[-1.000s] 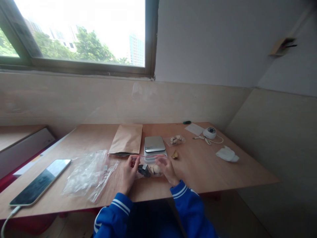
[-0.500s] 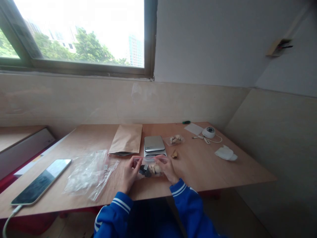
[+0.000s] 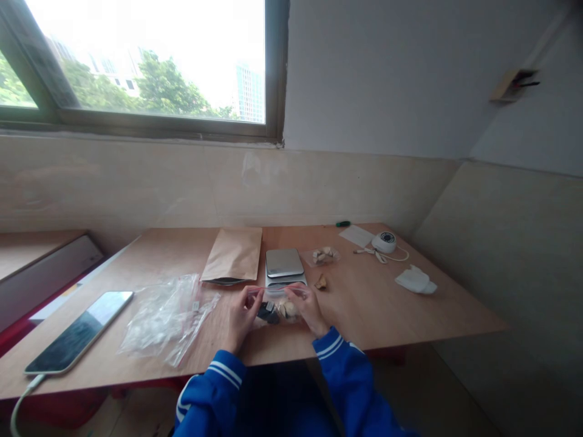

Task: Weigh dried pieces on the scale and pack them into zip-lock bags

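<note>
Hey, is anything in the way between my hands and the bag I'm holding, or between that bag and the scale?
Nothing visible. Your left hand and right hand pinch the bag near its top edge, and the scale lies just beyond it, with nothing seen between.

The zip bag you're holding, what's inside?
Inside the clear zip bag are a dark item with a white label and pale pieces. The left hand and right hand cover its sides, hiding anything there.

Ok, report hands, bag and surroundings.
Left hand and right hand pinching clear bag along top edge. Dark item, pale pieces inside. Scale just beyond.
</note>
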{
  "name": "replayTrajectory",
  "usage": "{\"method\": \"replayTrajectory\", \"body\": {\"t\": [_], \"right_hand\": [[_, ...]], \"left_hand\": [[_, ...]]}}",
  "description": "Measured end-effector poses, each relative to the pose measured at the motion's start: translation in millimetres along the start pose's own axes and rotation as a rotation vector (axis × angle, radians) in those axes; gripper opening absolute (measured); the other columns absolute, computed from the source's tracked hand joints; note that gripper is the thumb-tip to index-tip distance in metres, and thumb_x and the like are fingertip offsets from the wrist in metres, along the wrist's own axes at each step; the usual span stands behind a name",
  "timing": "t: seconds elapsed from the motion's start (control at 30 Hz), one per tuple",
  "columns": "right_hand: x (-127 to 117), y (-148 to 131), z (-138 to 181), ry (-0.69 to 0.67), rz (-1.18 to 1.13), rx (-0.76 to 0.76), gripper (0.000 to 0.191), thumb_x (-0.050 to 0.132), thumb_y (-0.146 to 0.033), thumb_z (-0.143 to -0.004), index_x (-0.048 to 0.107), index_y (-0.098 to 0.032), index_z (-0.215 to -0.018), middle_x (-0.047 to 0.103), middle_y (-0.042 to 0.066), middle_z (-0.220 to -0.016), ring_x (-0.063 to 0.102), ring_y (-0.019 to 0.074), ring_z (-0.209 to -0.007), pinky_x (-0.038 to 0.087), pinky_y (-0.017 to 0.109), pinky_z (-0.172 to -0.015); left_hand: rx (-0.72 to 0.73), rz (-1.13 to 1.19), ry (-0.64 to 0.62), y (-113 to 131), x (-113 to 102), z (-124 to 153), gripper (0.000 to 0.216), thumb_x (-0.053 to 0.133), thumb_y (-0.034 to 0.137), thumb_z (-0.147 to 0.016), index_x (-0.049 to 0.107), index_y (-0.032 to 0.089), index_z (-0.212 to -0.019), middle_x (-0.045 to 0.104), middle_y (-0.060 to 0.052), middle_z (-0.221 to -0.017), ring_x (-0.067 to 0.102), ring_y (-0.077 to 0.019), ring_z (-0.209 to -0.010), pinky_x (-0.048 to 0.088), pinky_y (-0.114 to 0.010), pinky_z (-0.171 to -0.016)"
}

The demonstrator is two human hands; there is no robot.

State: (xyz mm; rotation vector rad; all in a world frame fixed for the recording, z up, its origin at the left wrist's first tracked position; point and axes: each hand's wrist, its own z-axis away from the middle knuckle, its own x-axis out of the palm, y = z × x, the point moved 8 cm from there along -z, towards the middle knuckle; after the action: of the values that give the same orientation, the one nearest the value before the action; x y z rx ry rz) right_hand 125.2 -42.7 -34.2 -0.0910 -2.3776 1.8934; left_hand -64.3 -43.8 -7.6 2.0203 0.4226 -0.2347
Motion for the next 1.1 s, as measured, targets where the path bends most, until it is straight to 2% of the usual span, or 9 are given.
{"method": "replayTrajectory", "body": {"t": [0.1,0.2,0.3,0.4,0.47,0.53,0.63,0.9,1.1], "right_hand": [[-9.5,-18.9,0.0,0.107,0.19,-0.177,0.028,0.065,-0.037,-0.077,0.064,-0.019,-0.098,0.065,0.006,-0.094,0.061,0.0199,-0.087,0.049,0.033,-0.08],[-7.8,-51.9,7.5,0.201,0.525,-0.388,0.028,0.059,-0.028,-0.082,0.061,-0.021,-0.109,0.061,0.007,-0.1,0.056,0.0217,-0.097,0.043,0.038,-0.089],[21.1,-74.0,13.9,0.046,0.777,-0.493,0.023,0.052,-0.02,-0.086,0.063,-0.023,-0.106,0.061,0.006,-0.102,0.053,0.022,-0.101,0.036,0.039,-0.093],[48.3,-81.0,16.7,-0.12,0.842,-0.5,0.014,0.056,-0.02,-0.085,0.063,-0.022,-0.097,0.065,0.003,-0.094,0.055,0.0205,-0.095,0.034,0.036,-0.091],[56.9,-82.4,15.5,-0.15,0.83,-0.487,0.006,0.057,-0.023,-0.087,0.062,-0.021,-0.09,0.066,0.002,-0.086,0.056,0.0189,-0.089,0.033,0.034,-0.087],[61.5,-82.7,13.6,-0.169,0.81,-0.484,0.008,0.056,-0.024,-0.088,0.062,-0.021,-0.083,0.067,0.0,-0.081,0.057,0.017,-0.082,0.033,0.031,-0.082],[62.5,-82.7,10.4,-0.178,0.802,-0.474,0.011,0.059,-0.019,-0.086,0.062,-0.021,-0.076,0.067,-0.002,-0.075,0.056,0.0153,-0.076,0.032,0.029,-0.077],[56.4,-80.6,5.6,-0.105,0.832,-0.406,0.02,0.061,-0.008,-0.079,0.066,-0.023,-0.068,0.067,-0.003,-0.07,0.054,0.0148,-0.072,0.031,0.029,-0.077],[54.2,-79.3,8.2,-0.133,0.818,-0.368,0.008,0.062,-0.027,-0.085,0.068,-0.024,-0.08,0.07,-0.002,-0.078,0.056,0.017,-0.078,0.032,0.03,-0.077]], "left_hand": [[0.042,-0.021,0.012,1.1,0.4,-1.5,0.024,0.053,0.04,-0.084,0.061,0.017,-0.086,0.048,0.006,-0.054,0.042,-0.0079,-0.047,0.035,-0.02,-0.046],[0.098,-0.042,0.016,2.8,1.5,-1.4,0.022,0.052,0.038,-0.085,0.061,0.017,-0.087,0.054,0.004,-0.058,0.044,-0.0072,-0.047,0.036,-0.019,-0.047],[0.145,-0.059,0.028,5.0,1.2,0.8,0.02,0.053,0.036,-0.085,0.059,0.018,-0.087,0.058,0.004,-0.061,0.046,-0.0064,-0.047,0.039,-0.018,-0.047],[0.168,-0.061,0.028,5.7,0.9,3.9,0.017,0.053,0.034,-0.085,0.058,0.018,-0.088,0.063,0.003,-0.065,0.049,-0.0063,-0.047,0.041,-0.018,-0.047],[0.178,-0.035,0.023,5.3,0.6,5.6,0.016,0.052,0.033,-0.086,0.056,0.019,-0.089,0.066,0.002,-0.069,0.055,-0.0077,-0.051,0.044,-0.018,-0.049],[0.187,0.002,0.021,4.5,-0.1,6.6,0.014,0.05,0.031,-0.087,0.055,0.019,-0.091,0.068,0.0,-0.075,0.063,-0.0102,-0.061,0.048,-0.019,-0.055],[0.209,0.014,0.028,3.5,-0.9,7.6,0.012,0.049,0.029,-0.087,0.054,0.02,-0.092,0.069,-0.001,-0.078,0.067,-0.013,-0.071,0.052,-0.022,-0.061],[0.294,-0.025,0.025,5.5,1.9,10.6,0.01,0.049,0.024,-0.088,0.054,0.02,-0.095,0.069,-0.001,-0.078,0.067,-0.0116,-0.066,0.051,-0.019,-0.057],[0.258,-0.041,0.062,6.1,-1.5,8.9,0.011,0.048,0.027,-0.088,0.053,0.019,-0.093,0.069,-0.001,-0.077,0.066,-0.0118,-0.066,0.052,-0.02,-0.059]]}}
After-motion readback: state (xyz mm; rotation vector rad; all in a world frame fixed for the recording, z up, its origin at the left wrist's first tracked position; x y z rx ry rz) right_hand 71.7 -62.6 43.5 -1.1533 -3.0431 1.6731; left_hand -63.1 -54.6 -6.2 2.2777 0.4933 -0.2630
